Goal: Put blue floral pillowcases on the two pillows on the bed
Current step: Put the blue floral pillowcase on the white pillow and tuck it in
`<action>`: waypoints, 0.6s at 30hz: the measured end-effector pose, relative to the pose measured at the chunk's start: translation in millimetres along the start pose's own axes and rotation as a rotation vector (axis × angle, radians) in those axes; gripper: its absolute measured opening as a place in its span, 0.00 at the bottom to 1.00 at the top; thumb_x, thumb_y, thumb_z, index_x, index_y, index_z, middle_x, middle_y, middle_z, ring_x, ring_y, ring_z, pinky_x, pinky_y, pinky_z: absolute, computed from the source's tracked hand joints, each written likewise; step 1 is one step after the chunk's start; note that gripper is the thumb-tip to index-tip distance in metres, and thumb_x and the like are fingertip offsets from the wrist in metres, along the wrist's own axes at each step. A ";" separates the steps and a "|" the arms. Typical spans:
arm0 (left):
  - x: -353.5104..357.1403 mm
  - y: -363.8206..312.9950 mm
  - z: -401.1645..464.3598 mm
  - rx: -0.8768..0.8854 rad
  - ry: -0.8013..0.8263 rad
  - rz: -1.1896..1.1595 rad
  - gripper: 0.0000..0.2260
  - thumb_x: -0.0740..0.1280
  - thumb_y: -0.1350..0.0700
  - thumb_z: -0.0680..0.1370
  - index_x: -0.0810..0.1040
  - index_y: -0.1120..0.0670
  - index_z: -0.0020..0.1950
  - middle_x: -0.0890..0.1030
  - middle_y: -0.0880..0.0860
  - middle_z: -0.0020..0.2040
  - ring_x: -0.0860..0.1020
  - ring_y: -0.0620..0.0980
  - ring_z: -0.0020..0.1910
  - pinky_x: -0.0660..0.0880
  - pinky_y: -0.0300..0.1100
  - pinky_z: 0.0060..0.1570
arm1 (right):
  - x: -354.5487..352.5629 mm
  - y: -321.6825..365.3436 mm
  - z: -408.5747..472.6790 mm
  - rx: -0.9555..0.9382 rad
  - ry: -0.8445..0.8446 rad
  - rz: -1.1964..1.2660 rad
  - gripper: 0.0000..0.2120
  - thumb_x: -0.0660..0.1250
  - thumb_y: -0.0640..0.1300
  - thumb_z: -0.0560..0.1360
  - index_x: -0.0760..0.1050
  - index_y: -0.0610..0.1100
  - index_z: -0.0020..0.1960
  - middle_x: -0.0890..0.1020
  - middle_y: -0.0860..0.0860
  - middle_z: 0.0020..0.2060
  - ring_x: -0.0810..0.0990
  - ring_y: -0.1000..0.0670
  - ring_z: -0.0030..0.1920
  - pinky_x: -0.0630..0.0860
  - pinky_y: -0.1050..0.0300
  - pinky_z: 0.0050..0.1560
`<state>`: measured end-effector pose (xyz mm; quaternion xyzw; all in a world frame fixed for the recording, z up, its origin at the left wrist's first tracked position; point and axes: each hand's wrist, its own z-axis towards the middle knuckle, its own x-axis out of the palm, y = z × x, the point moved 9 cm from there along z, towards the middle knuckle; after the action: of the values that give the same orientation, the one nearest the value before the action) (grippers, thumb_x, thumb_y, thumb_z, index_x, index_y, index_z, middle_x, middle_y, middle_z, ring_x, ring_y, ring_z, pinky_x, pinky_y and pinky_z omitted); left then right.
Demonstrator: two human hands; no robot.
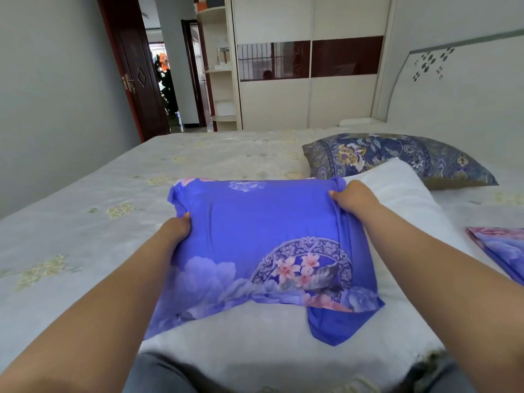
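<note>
Bed [85, 194]: white pillow [255, 330] lies near edge, half inside blue pillowcase [255, 236]. Soft, light, stretchy, likely bunches; best taken at the side seams. Left hand [177, 226] and right hand [353, 197] grip its far corners. Second pillowcase [502, 251] lies right.

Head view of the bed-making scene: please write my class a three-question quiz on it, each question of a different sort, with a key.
1. True or false: the bright blue floral pillowcase already covers the whole white pillow.
2. Which grips the pillowcase's far corners? A) left hand only B) right hand only C) both hands
3. Fill in: the second folded blue floral pillowcase lies on the bed at the ___ edge of the view.

Key: 1 false, the pillow's near end is bare. 2 C. 3 right.
</note>
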<state>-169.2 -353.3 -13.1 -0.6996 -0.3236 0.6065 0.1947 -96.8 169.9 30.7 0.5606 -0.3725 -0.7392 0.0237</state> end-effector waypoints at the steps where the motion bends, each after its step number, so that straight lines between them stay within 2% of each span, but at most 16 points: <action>1: -0.9 2.7 -4.8 -0.008 0.016 0.045 0.27 0.54 0.48 0.86 0.68 0.67 0.77 0.70 0.67 0.76 0.70 0.65 0.75 0.65 0.54 0.75 | 1.3 2.5 -7.9 -0.018 -0.015 0.035 0.24 0.66 0.58 0.80 0.78 0.35 0.57 0.82 0.36 0.54 0.82 0.34 0.55 0.77 0.44 0.55; 3: 0.7 6.5 -13.7 -0.004 0.042 0.143 0.22 0.57 0.57 0.81 0.73 0.65 0.72 0.74 0.65 0.72 0.74 0.64 0.69 0.69 0.54 0.70 | -3.1 7.3 -29.7 -0.059 -0.105 0.096 0.19 0.59 0.53 0.83 0.77 0.37 0.53 0.82 0.36 0.51 0.81 0.32 0.55 0.76 0.43 0.55; 6: 1.3 -0.3 -24.4 0.049 -0.034 0.226 0.21 0.55 0.62 0.79 0.73 0.64 0.71 0.76 0.66 0.69 0.75 0.65 0.68 0.70 0.55 0.70 | 0.9 21.3 -66.5 -0.121 -0.259 0.005 0.18 0.50 0.50 0.86 0.73 0.38 0.59 0.82 0.34 0.52 0.81 0.32 0.53 0.76 0.39 0.53; 10: -36.3 -11.7 -25.4 0.061 -0.173 0.200 0.19 0.56 0.64 0.78 0.75 0.66 0.66 0.78 0.67 0.66 0.77 0.67 0.66 0.72 0.56 0.67 | -13.9 11.1 -80.5 -0.234 -0.324 -0.128 0.15 0.50 0.50 0.87 0.70 0.42 0.57 0.82 0.35 0.45 0.81 0.32 0.45 0.75 0.41 0.44; 12: -61.4 -13.8 -21.1 0.021 -0.208 0.217 0.19 0.57 0.63 0.79 0.75 0.67 0.68 0.78 0.67 0.67 0.77 0.66 0.67 0.72 0.55 0.67 | -45.8 -24.1 -70.6 -0.180 -0.355 -0.185 0.16 0.49 0.52 0.87 0.69 0.42 0.58 0.82 0.33 0.45 0.80 0.32 0.46 0.75 0.40 0.47; 15: -57.9 -28.1 -20.8 0.008 -0.127 0.262 0.21 0.57 0.62 0.81 0.72 0.64 0.73 0.76 0.65 0.70 0.74 0.65 0.71 0.70 0.56 0.71 | -67.0 -59.1 -60.4 -0.095 -0.379 -0.222 0.18 0.48 0.54 0.87 0.69 0.43 0.60 0.82 0.33 0.49 0.80 0.32 0.49 0.74 0.39 0.51; 17: -45.2 -27.7 -20.7 -0.001 -0.111 0.258 0.22 0.57 0.61 0.81 0.68 0.62 0.76 0.74 0.65 0.72 0.72 0.65 0.72 0.68 0.58 0.72 | -56.9 -65.7 -61.4 -0.053 -0.367 -0.150 0.18 0.49 0.56 0.87 0.67 0.42 0.60 0.82 0.33 0.50 0.81 0.32 0.51 0.74 0.39 0.53; 18: -42.2 -22.2 -21.6 -0.013 -0.153 0.254 0.23 0.57 0.61 0.81 0.67 0.62 0.77 0.71 0.65 0.73 0.71 0.66 0.73 0.68 0.60 0.72 | -48.9 -69.2 -64.4 -0.014 -0.348 -0.076 0.19 0.51 0.57 0.86 0.67 0.42 0.62 0.83 0.34 0.52 0.81 0.32 0.52 0.74 0.38 0.54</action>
<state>-155.3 -363.9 36.2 -0.6880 -0.2502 0.6756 0.0868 2.3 208.2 24.3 0.4378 -0.3444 -0.8280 -0.0649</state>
